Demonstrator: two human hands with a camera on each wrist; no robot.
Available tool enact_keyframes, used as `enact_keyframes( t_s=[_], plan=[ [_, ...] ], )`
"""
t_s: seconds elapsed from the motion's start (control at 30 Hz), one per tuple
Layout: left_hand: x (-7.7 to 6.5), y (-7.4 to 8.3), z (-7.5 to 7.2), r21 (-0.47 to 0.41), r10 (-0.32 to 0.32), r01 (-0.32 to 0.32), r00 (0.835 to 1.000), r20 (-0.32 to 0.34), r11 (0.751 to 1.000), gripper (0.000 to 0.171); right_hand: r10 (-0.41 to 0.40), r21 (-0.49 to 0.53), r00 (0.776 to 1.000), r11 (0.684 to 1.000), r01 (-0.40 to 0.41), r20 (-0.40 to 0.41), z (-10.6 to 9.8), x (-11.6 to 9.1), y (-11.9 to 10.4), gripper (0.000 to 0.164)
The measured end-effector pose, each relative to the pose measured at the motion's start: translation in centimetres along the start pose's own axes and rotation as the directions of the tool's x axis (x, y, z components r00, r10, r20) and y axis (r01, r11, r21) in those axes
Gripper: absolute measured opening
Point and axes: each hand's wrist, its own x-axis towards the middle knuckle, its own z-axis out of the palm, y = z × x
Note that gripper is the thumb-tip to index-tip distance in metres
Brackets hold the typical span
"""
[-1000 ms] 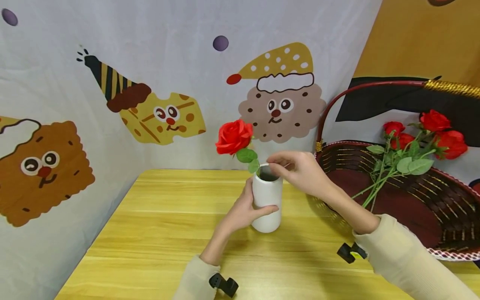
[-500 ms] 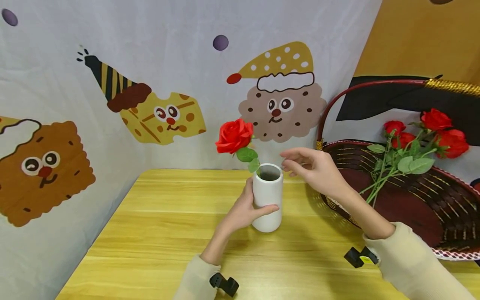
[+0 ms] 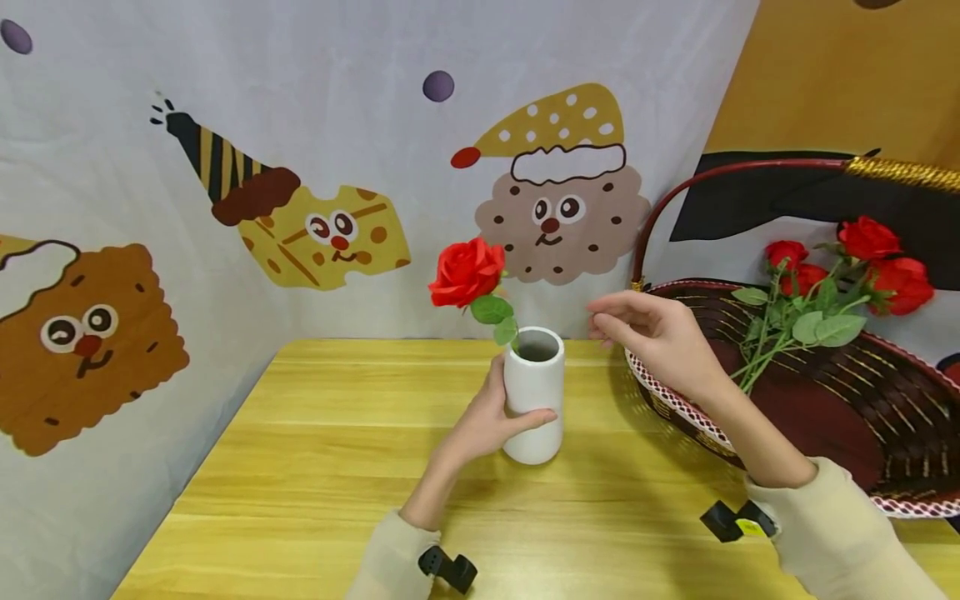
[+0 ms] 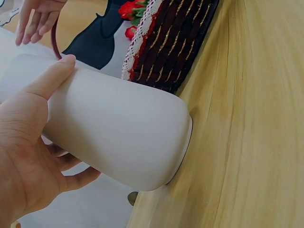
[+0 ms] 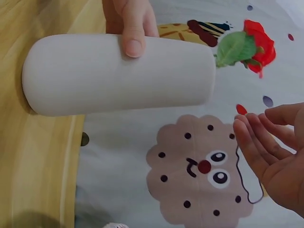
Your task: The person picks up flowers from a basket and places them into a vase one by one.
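A white vase stands upright on the wooden table, and my left hand grips it from the left, thumb across its front. One red rose leans out over the left of the vase's rim, its lower stem hidden inside. To the right of the vase, my right hand hovers in the air with fingers loosely bent and nothing in them. In the right wrist view the same hand is apart from the vase. Several red roses lie together in the dark woven basket.
The basket with its tall arched handle stands on the right, close to my right forearm. Behind the wooden table hangs a pale cloth printed with cartoon biscuits and cheese.
My right hand has drawn back from the vase's rim and moved right, towards the basket. The left hand, vase and single rose have stayed in place.
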Motion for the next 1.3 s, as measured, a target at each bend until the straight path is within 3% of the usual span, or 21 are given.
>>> enact_keyframes(
  t_s=[0.17,0.5,0.77,1.1,1.3],
  plan=[
    [0.0,0.0,0.0,-0.003,0.002,-0.002,1.000,0.000,1.000,0.096,-0.036,0.046,0.997,0.998,0.039,-0.065,-1.1,-0.2,0.2,0.018],
    [0.0,0.0,0.0,0.006,0.010,-0.010,1.000,0.001,1.000,0.096,-0.074,-0.033,0.984,0.997,0.069,-0.164,-3.0,-1.0,0.6,0.020],
    [0.0,0.1,0.1,0.016,0.005,-0.005,1.000,-0.003,1.000,0.096,-0.032,-0.075,0.970,0.997,0.014,-0.241,-4.8,-1.8,0.7,0.023],
    [0.0,0.0,0.0,0.012,0.004,-0.004,1.000,0.001,1.000,0.095,0.036,-0.107,0.925,0.991,-0.082,-0.377,-6.9,-2.6,2.0,0.022],
    [0.1,-0.1,0.1,0.020,0.012,-0.012,1.000,-0.005,1.000,0.096,0.097,-0.094,0.906,0.985,-0.148,-0.412,-7.7,-3.1,3.2,0.023]
  ],
)
